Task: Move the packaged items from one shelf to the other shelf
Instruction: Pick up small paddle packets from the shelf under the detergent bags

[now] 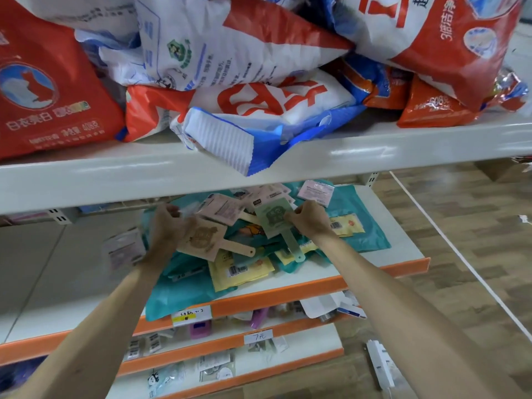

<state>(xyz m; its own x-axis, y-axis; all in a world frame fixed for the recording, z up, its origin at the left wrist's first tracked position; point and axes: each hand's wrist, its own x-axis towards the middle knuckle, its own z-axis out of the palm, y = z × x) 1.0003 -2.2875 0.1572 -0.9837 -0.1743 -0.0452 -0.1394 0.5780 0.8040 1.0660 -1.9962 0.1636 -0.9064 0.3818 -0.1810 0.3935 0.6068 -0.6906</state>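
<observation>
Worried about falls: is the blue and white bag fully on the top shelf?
Overhanging: the crimped end of the bag droops past the top shelf.

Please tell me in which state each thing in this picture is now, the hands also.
right hand, pinches green paddle card
green paddle card, lying, handle toward the person
left hand, fingers curled, grip unclear
beige paddle card, lying flat, partly hidden by left hand
blue-white bag, lying, end overhangs upper shelf
teal packet, lying, overhangs orange shelf front
</observation>
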